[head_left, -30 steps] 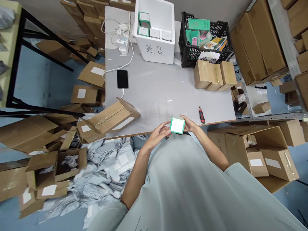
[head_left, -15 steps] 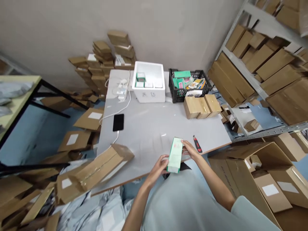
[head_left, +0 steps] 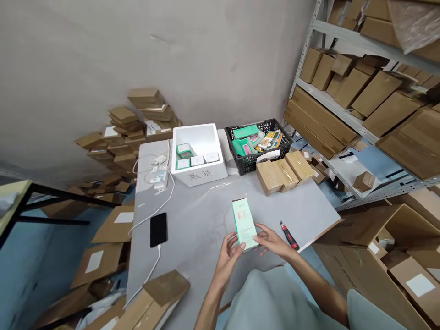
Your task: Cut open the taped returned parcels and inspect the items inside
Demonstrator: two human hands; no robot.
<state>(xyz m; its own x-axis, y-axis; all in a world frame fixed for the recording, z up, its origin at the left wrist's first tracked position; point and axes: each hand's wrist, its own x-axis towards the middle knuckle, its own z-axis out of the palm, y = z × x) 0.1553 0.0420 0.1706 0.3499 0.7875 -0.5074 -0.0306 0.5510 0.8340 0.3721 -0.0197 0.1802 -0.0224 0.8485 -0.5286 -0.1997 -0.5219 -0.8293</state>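
A light green box [head_left: 245, 221] with faint pink print is held over the front of the table, its far end tipped away from me. My left hand [head_left: 228, 255] grips its near left corner, thumb on the upper face. On the right edge, my right hand [head_left: 270, 240] presses with its thumb on top and fingers at the side. Right of that hand lies a red and black box cutter [head_left: 289, 235]. Farther back, a white foam box [head_left: 200, 178] has several green-and-white boxes in it. Beside it, a black crate [head_left: 242, 166] carries green packages and colourful packets.
Three small cardboard boxes [head_left: 283, 176] stand before the crate. A black phone [head_left: 158, 230] on a white cable lies on the left of the grey table [head_left: 202, 220]. An open carton [head_left: 165, 293] overlaps the front left edge. Shelving [head_left: 347, 113] and a large carton [head_left: 347, 261] flank the right.
The light green box has moved away from my body, farther over the table, and its far end now leans left. Both hands have shifted to its near end. The camera view has tilted up.
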